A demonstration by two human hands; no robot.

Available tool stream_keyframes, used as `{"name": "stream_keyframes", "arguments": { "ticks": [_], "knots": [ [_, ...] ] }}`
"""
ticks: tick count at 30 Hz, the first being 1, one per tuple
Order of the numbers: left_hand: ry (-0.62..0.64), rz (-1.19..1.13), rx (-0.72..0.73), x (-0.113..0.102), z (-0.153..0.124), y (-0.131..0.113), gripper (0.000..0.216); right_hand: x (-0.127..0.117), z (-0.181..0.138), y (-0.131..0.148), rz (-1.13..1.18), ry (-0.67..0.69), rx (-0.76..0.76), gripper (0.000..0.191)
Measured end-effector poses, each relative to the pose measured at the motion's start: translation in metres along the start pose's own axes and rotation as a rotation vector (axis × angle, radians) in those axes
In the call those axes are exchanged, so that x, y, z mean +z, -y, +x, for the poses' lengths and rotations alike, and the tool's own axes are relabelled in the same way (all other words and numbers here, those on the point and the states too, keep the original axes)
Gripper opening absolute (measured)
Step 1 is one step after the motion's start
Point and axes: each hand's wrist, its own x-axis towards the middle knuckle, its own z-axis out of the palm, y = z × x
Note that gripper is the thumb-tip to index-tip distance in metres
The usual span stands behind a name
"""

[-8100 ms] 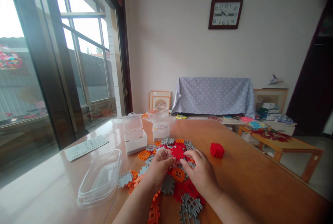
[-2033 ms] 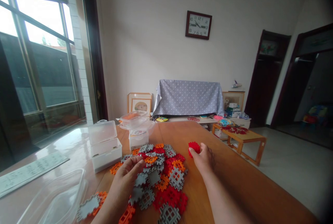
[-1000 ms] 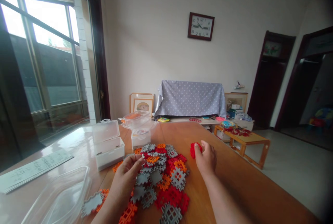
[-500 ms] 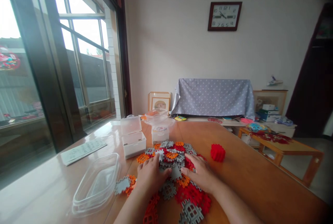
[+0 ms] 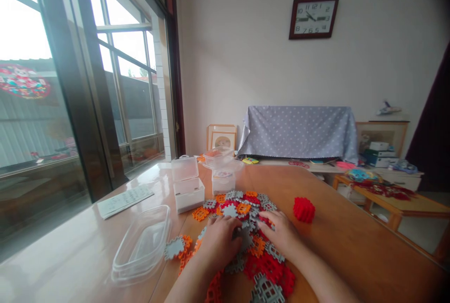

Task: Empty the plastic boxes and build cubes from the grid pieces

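Note:
A loose pile of interlocking plastic building pieces with notched edges, in grey, orange and red, spreads over the table in front of me. My left hand is over the pile's left middle, fingers curled down and thumb bent in; what lies beneath its fingertips is hidden. On the pile's right side rests my right hand, its thumb and fingers apart, with no piece gripped. A red block of pieces put together stands alone to the right.
Left of the pile lie a clear plastic tub and a paper sheet. Behind it stand an open white box, a second white box and a clear container. A low wooden table is at right.
My left hand has curled more and turned over the pile, covering pieces that showed before. My right hand stays by the right side. The view has swung slightly left.

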Motion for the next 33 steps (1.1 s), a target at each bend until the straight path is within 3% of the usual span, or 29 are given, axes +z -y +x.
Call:
{"name": "stream_keyframes", "arguments": {
  "ticks": [5, 12, 20, 25, 28, 33],
  "knots": [
    [-0.074, 0.057, -0.128, 0.0, 0.002, 0.007, 0.021, -0.004, 0.001, 0.004, 0.089, -0.06, -0.017, 0.03],
    [-0.209, 0.113, -0.322, 0.0, 0.004, 0.026, 0.018, -0.008, -0.002, 0.016, 0.227, -0.12, 0.027, 0.039],
    [-0.311, 0.084, -0.592, -0.004, 0.004, 0.041, 0.029, -0.01, -0.002, 0.044, 0.289, 0.036, 0.025, 0.044],
    [-0.348, 0.092, -0.58, -0.001, 0.005, 0.045, 0.038, -0.015, 0.009, 0.054, 0.071, 0.094, -0.013, 0.037],
    [-0.289, 0.058, -0.501, 0.001, 0.006, 0.045, 0.038, -0.012, 0.019, 0.062, -0.047, 0.159, -0.058, 0.053],
    [-0.192, 0.03, -0.425, 0.005, 0.005, 0.047, 0.036, 0.008, 0.04, 0.079, -0.132, 0.413, -0.094, 0.099]
  ]
}}
